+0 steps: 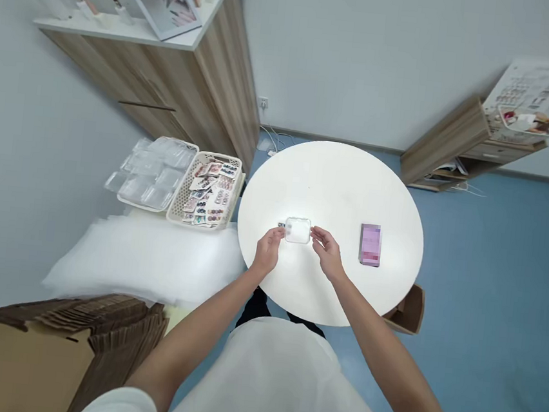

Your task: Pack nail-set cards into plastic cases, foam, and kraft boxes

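Observation:
A small clear plastic box (298, 230) with rounded corners is on or just above the white round table, between my two hands. My left hand (268, 249) is closed, its fingertips against the left edge of the box. Just above those fingertips, a small card with dark and coloured pieces (281, 225) shows at the box's left side, partly overlapped by it. At the right edge of the box, my right hand (327, 252) has its fingers stretched out and the thumb apart, the fingertips touching or nearly touching the rim.
On the white round table (336, 173), a pink-purple phone-like rectangle (370, 244) lies to the right. Left of the table stand a basket of decorated cards (210, 190) and a basket of clear boxes (154, 172). White wrapping sheets (153, 256) and folded cardboard (112, 326) lie nearer.

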### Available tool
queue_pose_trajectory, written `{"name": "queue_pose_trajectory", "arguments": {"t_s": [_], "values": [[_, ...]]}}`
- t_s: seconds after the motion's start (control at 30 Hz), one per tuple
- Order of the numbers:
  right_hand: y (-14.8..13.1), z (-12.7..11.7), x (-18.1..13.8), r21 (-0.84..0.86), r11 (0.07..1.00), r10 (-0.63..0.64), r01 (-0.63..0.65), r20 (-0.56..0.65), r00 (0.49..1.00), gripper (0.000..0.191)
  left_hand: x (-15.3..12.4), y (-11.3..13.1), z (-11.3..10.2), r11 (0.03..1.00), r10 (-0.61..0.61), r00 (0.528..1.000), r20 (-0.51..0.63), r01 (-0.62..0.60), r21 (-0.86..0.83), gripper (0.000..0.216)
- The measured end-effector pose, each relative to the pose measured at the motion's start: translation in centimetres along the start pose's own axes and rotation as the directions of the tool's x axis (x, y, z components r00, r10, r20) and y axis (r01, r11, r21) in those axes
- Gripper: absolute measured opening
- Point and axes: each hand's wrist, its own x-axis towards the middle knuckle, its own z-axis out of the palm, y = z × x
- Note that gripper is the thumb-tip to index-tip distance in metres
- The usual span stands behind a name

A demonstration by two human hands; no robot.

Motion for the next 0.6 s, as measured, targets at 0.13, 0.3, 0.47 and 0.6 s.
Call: {"name": "queue_pose_trajectory", "arguments": {"t_s": [0.13,0.3,0.47,0.6], "values": [[3.1,-5.7,-3.9,-0.013,0.992,0.122,-0.122,-0.039,0.992,0.038,-2.7,-1.5,5.5,0.989,-0.147,0.985,0.096,0.147,0.007,0.048],[7.2,-9.2,-7.0,-0.011,0.961,0.275,-0.276,-0.033,0.961,0.04,-5.0,-4.1,9.4,0.946,-0.322,0.932,0.166,0.311,0.086,0.048],[10.2,-10.2,-7.1,-0.04,0.935,0.351,-0.351,-0.005,0.936,0.045,-5.4,-6.5,10.9,0.925,-0.374,0.912,0.168,0.353,0.143,0.048],[12.4,-9.9,-6.1,-0.135,0.916,0.381,-0.378,-0.009,0.925,0.051,-4.8,-7.9,11.6,0.908,-0.4,0.908,0.126,0.374,0.187,0.047]]}}
